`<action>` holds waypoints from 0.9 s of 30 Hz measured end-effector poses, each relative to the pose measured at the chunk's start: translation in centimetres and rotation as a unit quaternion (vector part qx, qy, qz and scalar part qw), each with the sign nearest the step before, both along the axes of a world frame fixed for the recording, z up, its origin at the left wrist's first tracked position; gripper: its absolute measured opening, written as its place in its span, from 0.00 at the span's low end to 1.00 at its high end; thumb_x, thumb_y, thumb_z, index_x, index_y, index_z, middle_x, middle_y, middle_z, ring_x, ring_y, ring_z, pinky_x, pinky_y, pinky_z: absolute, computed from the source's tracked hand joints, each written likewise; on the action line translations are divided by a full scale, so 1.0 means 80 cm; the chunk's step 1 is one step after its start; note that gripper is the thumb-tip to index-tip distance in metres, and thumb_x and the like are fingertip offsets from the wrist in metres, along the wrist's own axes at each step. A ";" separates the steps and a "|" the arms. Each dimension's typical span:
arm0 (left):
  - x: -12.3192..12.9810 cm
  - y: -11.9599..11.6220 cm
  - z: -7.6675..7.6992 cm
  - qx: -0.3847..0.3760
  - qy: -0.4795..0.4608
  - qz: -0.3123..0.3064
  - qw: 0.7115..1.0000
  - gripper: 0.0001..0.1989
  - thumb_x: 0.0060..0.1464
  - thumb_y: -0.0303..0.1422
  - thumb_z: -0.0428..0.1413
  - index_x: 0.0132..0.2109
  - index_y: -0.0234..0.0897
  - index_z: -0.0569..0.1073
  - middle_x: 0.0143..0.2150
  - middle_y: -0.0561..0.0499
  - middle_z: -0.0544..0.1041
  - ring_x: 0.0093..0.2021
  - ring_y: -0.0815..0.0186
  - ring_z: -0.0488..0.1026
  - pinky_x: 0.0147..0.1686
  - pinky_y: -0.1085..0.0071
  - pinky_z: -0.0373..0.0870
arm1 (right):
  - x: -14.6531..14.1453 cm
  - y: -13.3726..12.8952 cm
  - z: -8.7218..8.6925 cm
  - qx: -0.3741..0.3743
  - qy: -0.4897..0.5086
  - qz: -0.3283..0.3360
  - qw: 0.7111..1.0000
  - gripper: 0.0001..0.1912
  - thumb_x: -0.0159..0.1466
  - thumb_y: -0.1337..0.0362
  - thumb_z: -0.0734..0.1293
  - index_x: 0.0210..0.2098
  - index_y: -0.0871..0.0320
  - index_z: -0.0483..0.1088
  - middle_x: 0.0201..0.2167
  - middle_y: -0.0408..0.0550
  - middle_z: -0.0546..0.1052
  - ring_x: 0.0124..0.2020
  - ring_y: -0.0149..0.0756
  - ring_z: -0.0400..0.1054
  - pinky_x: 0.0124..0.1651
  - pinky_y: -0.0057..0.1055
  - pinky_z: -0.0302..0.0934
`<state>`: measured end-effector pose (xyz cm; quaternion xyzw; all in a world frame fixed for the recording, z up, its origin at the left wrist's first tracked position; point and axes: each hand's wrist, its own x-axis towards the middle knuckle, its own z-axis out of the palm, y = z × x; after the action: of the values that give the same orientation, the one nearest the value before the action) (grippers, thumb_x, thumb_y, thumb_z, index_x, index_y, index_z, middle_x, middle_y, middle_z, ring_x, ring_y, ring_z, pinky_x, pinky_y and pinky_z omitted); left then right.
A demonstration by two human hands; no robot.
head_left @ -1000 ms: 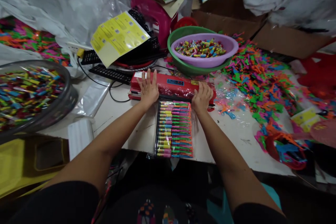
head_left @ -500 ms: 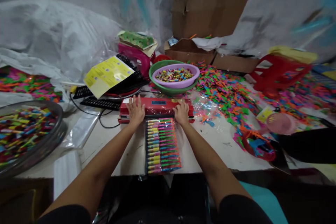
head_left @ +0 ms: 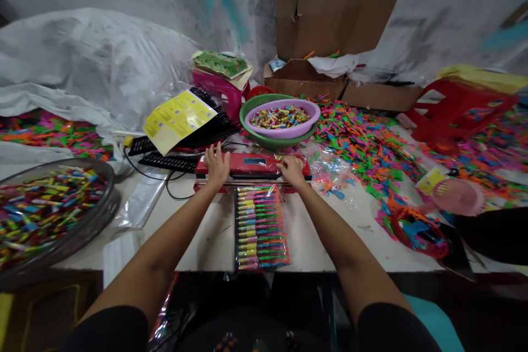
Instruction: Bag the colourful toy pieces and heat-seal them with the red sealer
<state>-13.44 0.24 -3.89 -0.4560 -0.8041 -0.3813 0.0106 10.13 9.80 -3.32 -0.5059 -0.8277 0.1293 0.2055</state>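
A red heat sealer (head_left: pixel 237 160) with a dark label on its lid lies across the table in front of me. My left hand (head_left: pixel 217 165) rests on the left part of the lid, fingers spread. At the lid's right part, my right hand (head_left: pixel 292 169) has its fingers curled over the front edge. A clear plastic bag (head_left: pixel 264 225) filled with a row of colourful small tube-like pieces lies flat between my forearms. Its far end meets the sealer's front; whether it reaches inside is hidden.
Purple (head_left: pixel 264 131) and green (head_left: pixel 284 142) basins stand behind the sealer. A large basin (head_left: pixel 109 198) of small pieces is at left. Black trays (head_left: pixel 169 162) and a yellow sheet (head_left: pixel 177 121) lie nearby. Loose plastic pieces (head_left: pixel 358 143), a red stool (head_left: pixel 462 110) and a pink strainer (head_left: pixel 460 197) occupy the right.
The sealer's lid sits slightly higher, with a wider gap along its front. My right hand's fingers have shifted on the lid edge. The whole view has moved a little.
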 end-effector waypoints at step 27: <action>0.091 -0.180 -0.027 -0.093 -0.202 -0.085 0.971 0.48 0.41 0.49 0.59 0.63 0.33 0.49 0.60 0.36 0.58 0.61 0.51 0.56 0.58 0.53 0.55 | 0.025 0.056 0.036 0.046 -0.004 -0.072 0.996 0.09 0.59 0.60 0.65 0.31 0.60 0.71 0.37 0.51 0.74 0.40 0.39 0.64 0.46 0.36 0.55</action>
<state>-6.18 -14.14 -6.03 -0.4354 -0.7799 -0.3881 -0.2271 12.15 14.24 -0.44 -0.5548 -0.7950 0.0740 0.2337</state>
